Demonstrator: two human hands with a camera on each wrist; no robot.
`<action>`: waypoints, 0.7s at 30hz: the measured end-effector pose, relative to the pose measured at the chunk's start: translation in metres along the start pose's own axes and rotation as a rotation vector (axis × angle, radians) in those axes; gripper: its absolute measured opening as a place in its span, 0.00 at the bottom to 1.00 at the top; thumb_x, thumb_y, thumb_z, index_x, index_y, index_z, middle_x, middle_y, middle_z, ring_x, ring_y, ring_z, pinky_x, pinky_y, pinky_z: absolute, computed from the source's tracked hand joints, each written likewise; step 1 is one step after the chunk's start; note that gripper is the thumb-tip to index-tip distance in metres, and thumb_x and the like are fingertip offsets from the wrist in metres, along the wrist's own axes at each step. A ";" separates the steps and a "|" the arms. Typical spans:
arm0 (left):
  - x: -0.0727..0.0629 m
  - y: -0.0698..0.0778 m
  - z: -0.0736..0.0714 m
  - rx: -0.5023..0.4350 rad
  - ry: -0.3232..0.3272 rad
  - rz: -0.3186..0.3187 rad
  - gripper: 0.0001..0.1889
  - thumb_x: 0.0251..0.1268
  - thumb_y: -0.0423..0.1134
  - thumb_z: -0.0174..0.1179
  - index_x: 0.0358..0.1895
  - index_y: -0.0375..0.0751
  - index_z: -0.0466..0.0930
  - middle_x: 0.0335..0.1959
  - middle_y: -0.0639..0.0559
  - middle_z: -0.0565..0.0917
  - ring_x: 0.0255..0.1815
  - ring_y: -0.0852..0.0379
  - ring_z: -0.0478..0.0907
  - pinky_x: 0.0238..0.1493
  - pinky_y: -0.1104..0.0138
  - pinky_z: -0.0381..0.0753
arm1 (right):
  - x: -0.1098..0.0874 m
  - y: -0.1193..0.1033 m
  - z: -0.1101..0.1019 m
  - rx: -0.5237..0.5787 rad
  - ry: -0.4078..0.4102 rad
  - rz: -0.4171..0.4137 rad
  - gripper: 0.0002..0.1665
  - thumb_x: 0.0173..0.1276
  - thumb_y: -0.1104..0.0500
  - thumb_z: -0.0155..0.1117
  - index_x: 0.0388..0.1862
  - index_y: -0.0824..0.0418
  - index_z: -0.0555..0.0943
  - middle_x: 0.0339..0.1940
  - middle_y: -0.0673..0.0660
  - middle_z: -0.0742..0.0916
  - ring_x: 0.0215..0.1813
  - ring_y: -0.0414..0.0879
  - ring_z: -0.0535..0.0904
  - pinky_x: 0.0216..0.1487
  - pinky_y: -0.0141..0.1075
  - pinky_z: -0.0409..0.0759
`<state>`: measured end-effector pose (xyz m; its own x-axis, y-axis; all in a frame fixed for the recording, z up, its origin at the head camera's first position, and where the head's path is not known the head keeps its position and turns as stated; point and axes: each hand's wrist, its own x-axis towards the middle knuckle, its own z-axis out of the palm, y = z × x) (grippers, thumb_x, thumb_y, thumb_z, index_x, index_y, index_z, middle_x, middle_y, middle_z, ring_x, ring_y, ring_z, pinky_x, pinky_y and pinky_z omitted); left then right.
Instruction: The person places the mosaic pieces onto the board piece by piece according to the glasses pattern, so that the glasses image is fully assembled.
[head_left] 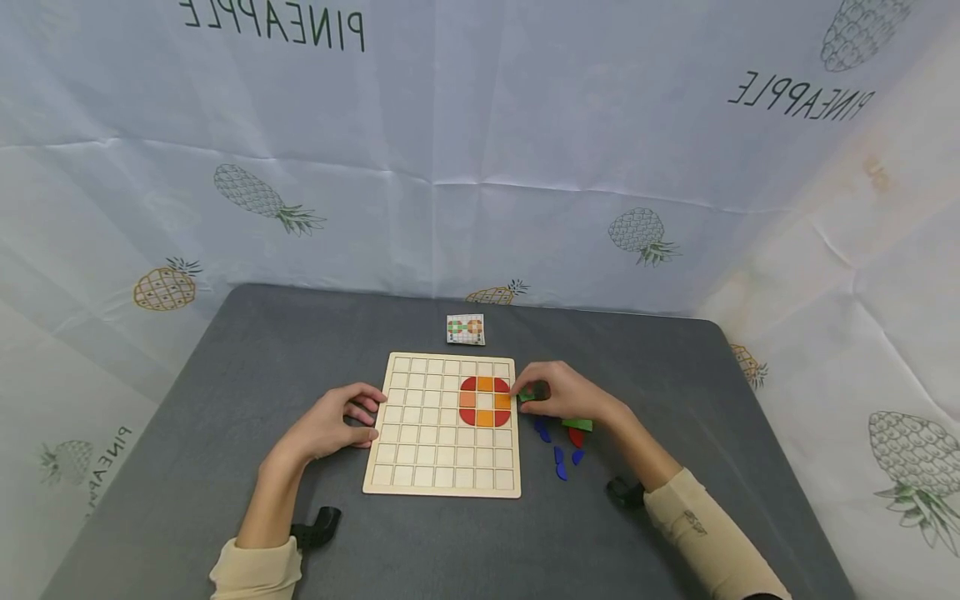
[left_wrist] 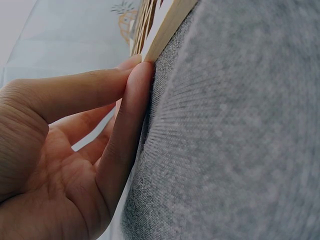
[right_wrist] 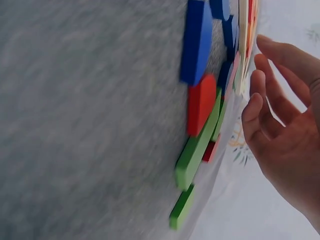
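A wooden grid board [head_left: 423, 454] lies on the table. On its right part, red rounded corner tiles [head_left: 468, 415], orange square tiles [head_left: 485, 418] and a salmon square tile [head_left: 467, 398] form a ring around a bare cell. My left hand [head_left: 330, 421] touches the board's left edge with thumb and fingertips. Over the right edge hovers my right hand [head_left: 564, 392], its index fingertip close to an orange tile; in the right wrist view its fingers are apart with no tile visible between them. Green pieces [head_left: 527, 395] show partly beneath this hand.
Right of the board lie several blue pieces [head_left: 561, 472], a red piece [head_left: 576, 437] and a long green piece [head_left: 577, 424]. A small pattern card [head_left: 466, 329] lies behind the board. Pineapple-printed cloth [head_left: 465, 108] hangs behind the table.
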<state>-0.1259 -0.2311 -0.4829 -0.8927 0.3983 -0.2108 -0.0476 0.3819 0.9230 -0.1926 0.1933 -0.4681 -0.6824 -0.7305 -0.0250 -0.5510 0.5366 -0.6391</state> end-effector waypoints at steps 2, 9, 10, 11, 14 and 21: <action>0.000 0.000 0.000 0.000 -0.001 0.001 0.27 0.64 0.21 0.72 0.66 0.26 0.77 0.54 0.33 0.77 0.46 0.50 0.79 0.37 0.62 0.93 | -0.006 0.002 -0.002 0.006 0.002 0.008 0.11 0.72 0.61 0.77 0.52 0.56 0.91 0.48 0.53 0.91 0.42 0.46 0.82 0.43 0.38 0.86; 0.000 0.000 -0.001 0.000 -0.001 -0.001 0.26 0.65 0.22 0.71 0.66 0.26 0.77 0.54 0.33 0.77 0.46 0.50 0.79 0.37 0.62 0.94 | -0.026 0.009 -0.009 0.040 -0.014 0.101 0.09 0.69 0.58 0.81 0.47 0.55 0.91 0.42 0.51 0.90 0.40 0.42 0.80 0.41 0.32 0.82; 0.000 0.001 -0.001 0.000 -0.001 -0.003 0.26 0.65 0.22 0.72 0.66 0.27 0.77 0.54 0.33 0.77 0.46 0.49 0.79 0.37 0.62 0.94 | -0.029 0.010 -0.010 0.043 -0.018 0.109 0.09 0.69 0.58 0.81 0.47 0.55 0.91 0.41 0.52 0.89 0.38 0.42 0.79 0.40 0.31 0.81; 0.000 0.001 -0.001 0.002 0.000 -0.004 0.26 0.65 0.22 0.72 0.66 0.27 0.77 0.54 0.33 0.77 0.47 0.49 0.79 0.37 0.62 0.94 | -0.032 0.011 -0.011 0.045 -0.021 0.114 0.09 0.69 0.58 0.81 0.46 0.55 0.91 0.40 0.52 0.89 0.37 0.41 0.78 0.39 0.30 0.80; 0.001 0.001 0.000 0.005 0.003 -0.007 0.27 0.64 0.22 0.72 0.66 0.27 0.78 0.54 0.33 0.77 0.47 0.49 0.80 0.37 0.62 0.93 | -0.039 0.014 -0.013 0.042 -0.028 0.125 0.09 0.68 0.58 0.81 0.45 0.55 0.91 0.38 0.52 0.88 0.35 0.38 0.76 0.36 0.29 0.78; 0.001 0.001 0.000 0.019 0.009 0.000 0.27 0.63 0.21 0.72 0.65 0.27 0.78 0.53 0.33 0.77 0.48 0.49 0.81 0.37 0.62 0.93 | -0.046 0.020 -0.012 0.058 -0.036 0.107 0.08 0.68 0.59 0.82 0.44 0.57 0.92 0.36 0.54 0.86 0.34 0.34 0.73 0.36 0.28 0.78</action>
<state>-0.1265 -0.2299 -0.4821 -0.8968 0.3905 -0.2081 -0.0395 0.3976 0.9167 -0.1777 0.2430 -0.4703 -0.7176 -0.6856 -0.1222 -0.4467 0.5877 -0.6746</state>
